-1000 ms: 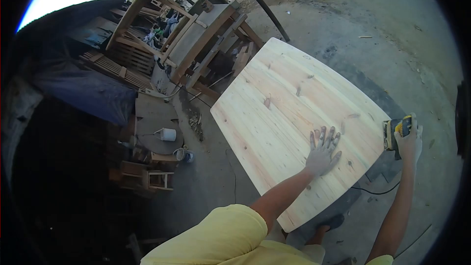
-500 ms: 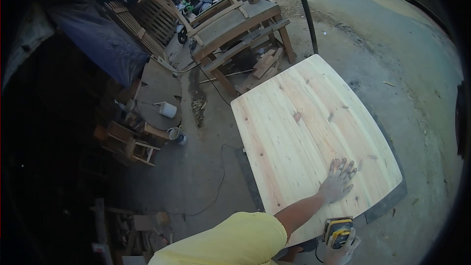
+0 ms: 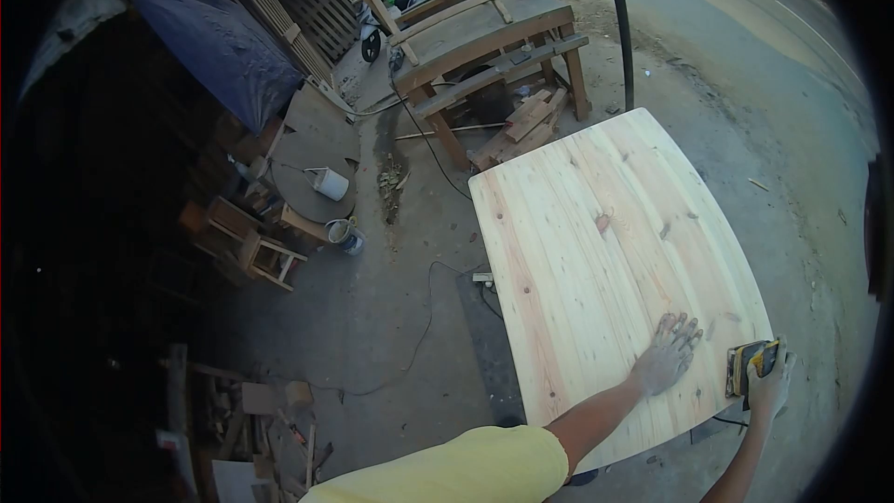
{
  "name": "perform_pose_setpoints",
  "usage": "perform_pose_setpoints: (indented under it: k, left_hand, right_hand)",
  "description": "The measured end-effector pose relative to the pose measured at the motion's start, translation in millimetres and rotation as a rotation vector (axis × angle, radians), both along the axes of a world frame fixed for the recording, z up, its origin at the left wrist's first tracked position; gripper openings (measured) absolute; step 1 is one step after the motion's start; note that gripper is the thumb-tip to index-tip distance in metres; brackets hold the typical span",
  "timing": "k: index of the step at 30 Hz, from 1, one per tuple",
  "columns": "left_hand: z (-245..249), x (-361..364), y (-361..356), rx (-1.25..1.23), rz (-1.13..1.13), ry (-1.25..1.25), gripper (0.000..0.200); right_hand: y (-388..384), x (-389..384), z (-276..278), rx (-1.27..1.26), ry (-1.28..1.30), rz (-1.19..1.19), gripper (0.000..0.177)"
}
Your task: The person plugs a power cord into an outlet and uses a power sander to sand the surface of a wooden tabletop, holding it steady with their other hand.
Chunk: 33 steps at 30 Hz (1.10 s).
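Note:
A broad pale wooden panel (image 3: 577,270), made of knotty boards with rounded corners, spreads out before me. My left hand (image 3: 667,360) lies on its surface, dusty, with the fingers spread. At the panel's right edge, my right hand (image 3: 771,386) is wrapped round a yellow and black power sander (image 3: 743,369). The sander is tilted on its side, its flat pad turned to the left. Its dark cord (image 3: 730,422) shows below, near the panel's lower right edge.
A wooden workbench (image 3: 494,37) with a wooden frame on top stands beyond the panel, beside a dark pole (image 3: 618,28). To the left are a white bucket (image 3: 330,184), a second bucket (image 3: 346,238) and wood scraps (image 3: 247,419). A cable (image 3: 424,326) crosses the ground.
My right hand has carried the sander up and right, from below the panel's near edge to its right edge. My left hand stays flat on the panel; the view has shifted.

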<state>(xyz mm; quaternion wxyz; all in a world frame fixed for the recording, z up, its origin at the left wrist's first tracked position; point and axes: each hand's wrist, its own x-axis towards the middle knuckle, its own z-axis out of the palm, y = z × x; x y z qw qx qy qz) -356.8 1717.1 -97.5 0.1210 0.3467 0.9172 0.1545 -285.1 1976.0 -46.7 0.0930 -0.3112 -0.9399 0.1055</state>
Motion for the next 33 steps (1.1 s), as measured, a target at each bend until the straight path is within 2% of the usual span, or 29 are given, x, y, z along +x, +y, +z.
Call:
perform_pose_setpoints:
  k: [4, 8, 10, 11, 13, 14, 16, 17, 19, 21, 23, 25, 27, 28, 30, 33]
  left_hand:
    - [-7, -1, 1, 0.01, 0.093, 0.052, 0.06]
    - [-3, -1, 1, 0.004, 0.071, 0.012, 0.06]
    - [8, -3, 1, -0.028, 0.054, -0.006, 0.06]
    - [10, -3, 1, -0.028, 0.048, -0.009, 0.06]
    - [12, -3, 2, -0.052, 0.045, -0.014, 0.062]
    - [10, -2, 3, -0.055, 0.04, -0.014, 0.062]
    - [4, -2, 5, -0.041, 0.055, 0.03, 0.063]
    - [3, -3, 4, -0.048, 0.047, 0.028, 0.063]
    - [3, -3, 7, -0.05, 0.049, 0.039, 0.063]
    - [-8, -2, 9, -0.034, 0.054, 0.077, 0.063]
    - [-20, 0, 14, -0.042, 0.049, 0.164, 0.062]
    - [-32, 2, 16, -0.036, 0.019, 0.202, 0.06]
    - [-34, 2, 15, -0.039, 0.0, 0.178, 0.06]
    - [-31, 3, 17, -0.078, 0.01, 0.151, 0.06]
    - [-33, 3, 15, -0.086, -0.03, 0.157, 0.06]
    - [-33, 3, 16, -0.088, -0.026, 0.145, 0.06]
  right_hand:
    - [-108, 46, 41, -0.086, -0.107, 0.1, 0.085]
    - [-168, 121, 47, -0.154, -0.172, 0.092, 0.08]
    - [-177, 146, 47, -0.066, -0.044, 0.065, 0.074]
    - [-169, 155, 34, -0.067, -0.048, 0.059, 0.074]
    - [-139, 161, -1, -0.117, 0.285, -0.068, 0.075]
    - [-127, 153, 4, -0.206, 0.207, -0.241, 0.072]
    - [-51, 154, -75, -0.267, 0.405, -0.336, 0.071]
    - [-20, 143, -86, -0.231, 0.407, -0.335, 0.069]
    - [26, 115, -85, -0.243, 0.411, -0.346, 0.068]
    - [37, 86, -62, -0.23, 0.365, -0.367, 0.07]
    - [5, 64, -3, -0.181, 0.214, -0.378, 0.069]
    - [-29, 76, 20, -0.187, 0.19, -0.312, 0.066]
    - [-68, 105, 19, -0.2, 0.158, -0.252, 0.065]
    - [-91, 119, 23, -0.29, 0.094, -0.261, 0.064]
    - [-140, 156, 15, -0.273, 0.173, -0.179, 0.064]
    - [-197, 201, 8, -0.39, 0.197, -0.178, 0.064]
